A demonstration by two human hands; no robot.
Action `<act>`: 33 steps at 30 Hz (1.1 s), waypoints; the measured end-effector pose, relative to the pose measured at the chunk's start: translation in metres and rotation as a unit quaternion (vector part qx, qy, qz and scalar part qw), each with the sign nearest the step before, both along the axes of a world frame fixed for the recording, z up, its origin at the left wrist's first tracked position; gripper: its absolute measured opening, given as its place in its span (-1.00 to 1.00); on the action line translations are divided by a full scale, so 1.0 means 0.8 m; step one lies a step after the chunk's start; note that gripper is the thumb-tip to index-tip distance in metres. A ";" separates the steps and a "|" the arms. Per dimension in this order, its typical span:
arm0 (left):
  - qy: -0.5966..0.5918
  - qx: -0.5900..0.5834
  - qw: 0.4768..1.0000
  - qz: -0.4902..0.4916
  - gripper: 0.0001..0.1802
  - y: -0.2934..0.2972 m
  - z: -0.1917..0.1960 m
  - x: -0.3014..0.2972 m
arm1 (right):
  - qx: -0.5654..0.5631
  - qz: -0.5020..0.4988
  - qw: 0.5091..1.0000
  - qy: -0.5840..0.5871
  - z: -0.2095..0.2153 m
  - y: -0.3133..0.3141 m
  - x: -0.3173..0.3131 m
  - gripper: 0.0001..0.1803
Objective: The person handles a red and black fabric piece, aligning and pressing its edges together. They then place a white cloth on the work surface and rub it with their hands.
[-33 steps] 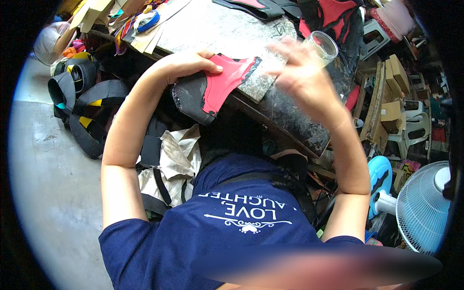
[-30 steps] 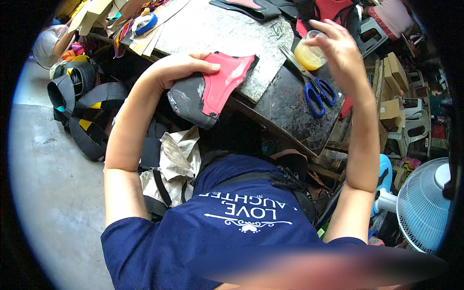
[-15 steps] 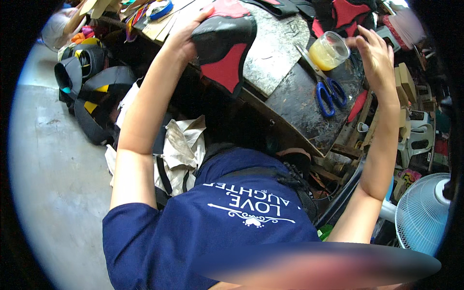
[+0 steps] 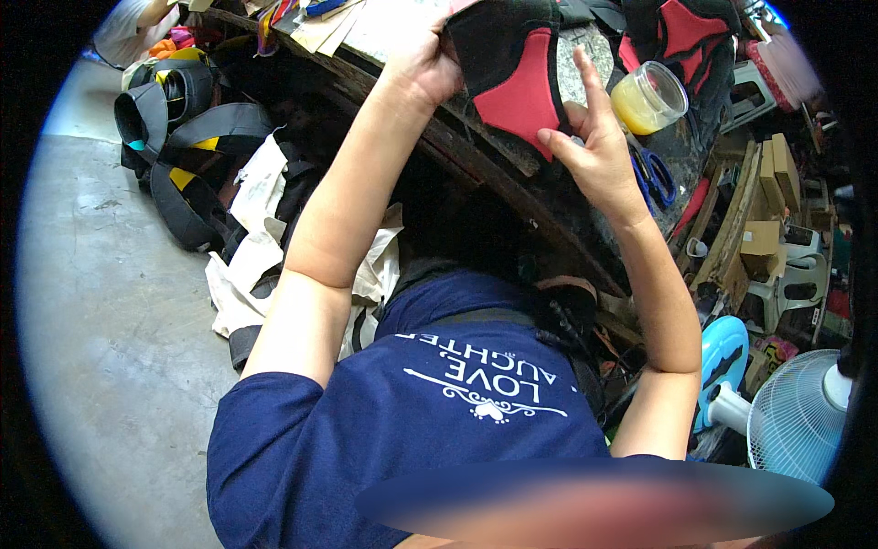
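Note:
A black fabric piece with red panels (image 4: 519,91) is lifted over the near edge of the workbench. My left hand (image 4: 430,66) is closed on its left side, fingers partly hidden behind it. My right hand (image 4: 599,156) meets the piece's lower right corner, thumb against the red tip and index finger stretched upward. Just beyond that hand stands a clear jar of yellowish paste (image 4: 647,99). Blue-handled scissors (image 4: 655,178) lie beside my right wrist, their blades mostly hidden behind the hand.
More black-and-red pieces (image 4: 688,32) lie at the back right of the dark workbench (image 4: 585,233). Black straps with yellow parts (image 4: 197,146) and white cloth (image 4: 261,188) are at the left. A fan (image 4: 797,416) stands at the lower right, near cardboard boxes (image 4: 761,240).
My left hand has shifted right with the black-and-red piece. My right hand, raised and apart beyond the jar before, has come left and down onto the piece's corner.

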State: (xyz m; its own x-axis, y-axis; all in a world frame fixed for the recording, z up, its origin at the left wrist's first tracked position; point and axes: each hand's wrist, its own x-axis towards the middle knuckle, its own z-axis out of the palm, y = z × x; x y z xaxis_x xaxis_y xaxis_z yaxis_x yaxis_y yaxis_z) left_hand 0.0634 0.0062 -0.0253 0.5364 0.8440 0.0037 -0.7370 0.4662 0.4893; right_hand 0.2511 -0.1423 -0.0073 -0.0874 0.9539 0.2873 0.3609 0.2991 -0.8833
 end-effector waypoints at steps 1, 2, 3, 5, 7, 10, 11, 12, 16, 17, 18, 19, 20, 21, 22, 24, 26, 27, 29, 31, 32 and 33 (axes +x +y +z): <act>0.013 0.017 1.000 0.020 -0.50 -0.015 0.001 0.001 | -0.019 0.004 0.999 0.028 -0.002 0.002 0.003 0.06; 0.030 0.041 0.998 0.037 -0.49 -0.031 0.001 0.001 | -0.038 -0.011 0.998 0.053 -0.002 0.005 0.006 0.06; 0.050 0.067 0.996 0.042 -0.48 -0.047 0.000 0.002 | -0.006 0.016 0.987 0.162 -0.004 0.007 0.006 0.05; 0.115 0.139 0.983 0.026 -0.45 -0.073 0.000 0.004 | -0.018 0.001 0.987 0.159 -0.003 0.009 0.008 0.07; 0.272 0.306 0.911 0.052 -0.37 -0.078 0.007 0.003 | -0.035 -0.016 0.996 0.074 -0.001 0.005 0.006 0.09; 0.236 0.233 0.943 0.043 -0.28 -0.075 0.019 -0.001 | -0.028 -0.032 0.999 -0.028 0.004 -0.012 0.001 0.06; 0.208 0.202 0.957 0.030 -0.28 -0.075 0.022 -0.004 | 0.003 -0.038 0.998 -0.044 0.007 -0.018 0.000 0.07; 0.221 0.222 0.950 0.013 -0.30 -0.078 0.024 -0.005 | 0.025 -0.037 0.997 -0.066 0.010 -0.023 0.000 0.08; 0.202 0.268 0.940 0.057 -0.32 -0.092 0.023 -0.003 | -0.029 -0.015 0.999 0.042 0.019 -0.027 0.001 -0.03; 0.191 0.248 0.948 0.052 -0.32 -0.096 0.022 -0.003 | -0.044 -0.002 0.990 0.131 0.021 -0.026 0.003 -0.08; 0.185 0.222 0.956 0.051 -0.31 -0.100 0.022 -0.004 | -0.087 0.005 0.974 0.207 0.021 -0.023 0.004 -0.12; 0.172 0.205 0.962 0.043 -0.32 -0.102 0.022 -0.004 | -0.140 0.002 0.962 0.233 0.023 -0.023 0.007 -0.19; 0.156 0.201 0.967 0.035 -0.32 -0.105 0.022 -0.003 | -0.164 -0.009 0.950 0.266 0.023 -0.019 0.009 -0.20; 0.144 0.190 0.971 0.033 -0.32 -0.108 0.022 -0.003 | -0.154 0.057 0.946 0.280 0.024 -0.020 0.011 -0.14; 0.133 0.179 0.974 0.031 -0.32 -0.110 0.023 -0.003 | -0.164 0.079 0.932 0.312 0.024 -0.018 0.012 -0.07; 0.152 0.175 0.972 0.044 -0.31 -0.113 0.024 -0.002 | -0.147 0.100 0.935 0.306 0.026 -0.018 0.012 0.02; 0.149 0.164 0.974 0.049 -0.31 -0.115 0.026 -0.002 | -0.123 0.099 0.949 0.273 0.027 -0.020 0.011 0.09; 0.157 0.160 0.973 0.049 -0.31 -0.116 0.026 -0.002 | -0.106 0.091 0.961 0.239 0.028 -0.020 0.010 0.11; 0.155 0.158 0.974 0.054 -0.30 -0.116 0.027 -0.002 | -0.072 0.068 0.983 0.156 0.029 -0.021 0.008 0.18; 0.157 0.166 0.972 0.057 -0.31 -0.116 0.027 -0.001 | -0.052 0.058 0.988 0.131 0.029 -0.022 0.007 0.17; 0.160 0.167 0.971 0.059 -0.32 -0.117 0.027 0.000 | -0.043 0.053 0.990 0.124 0.028 -0.022 0.008 0.16; 0.169 0.167 0.970 0.056 -0.31 -0.117 0.027 -0.001 | -0.045 0.045 0.994 0.092 0.026 -0.023 0.008 0.16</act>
State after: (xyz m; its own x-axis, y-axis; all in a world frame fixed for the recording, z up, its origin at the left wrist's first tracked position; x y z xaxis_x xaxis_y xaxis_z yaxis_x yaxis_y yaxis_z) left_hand 0.0630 -0.0878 -0.0039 0.4598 0.8790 0.1264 -0.5458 0.1674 0.8210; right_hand 0.2578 -0.1606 0.0138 -0.1284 0.9668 0.2210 0.1666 0.2407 -0.9562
